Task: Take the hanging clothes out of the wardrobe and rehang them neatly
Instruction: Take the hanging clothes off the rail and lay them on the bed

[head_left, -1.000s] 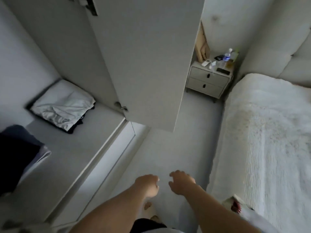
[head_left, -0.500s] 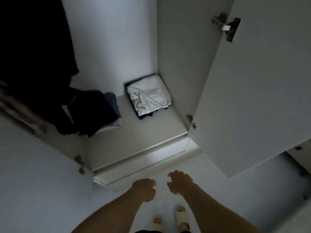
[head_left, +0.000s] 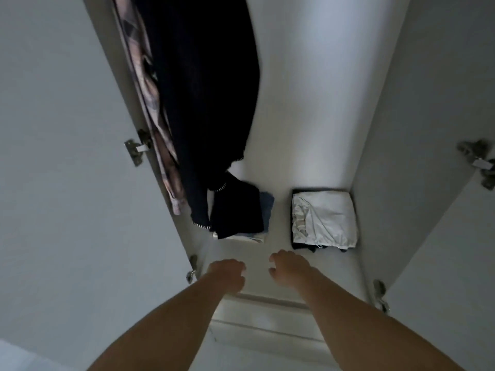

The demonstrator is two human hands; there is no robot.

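Before the open wardrobe (head_left: 308, 116), the person holds both arms out low, over the front of its floor. The left hand (head_left: 227, 277) and the right hand (head_left: 288, 267) sit side by side, apart, fingers loosely curled and holding nothing, probably poised to reach up. Up on the left hang the clothes: a dark garment (head_left: 206, 103) with a patterned pinkish one (head_left: 150, 108) pressed against the side wall. Below lie a dark folded stack (head_left: 238, 210) and a white folded pile (head_left: 324, 218), well clear of both hands.
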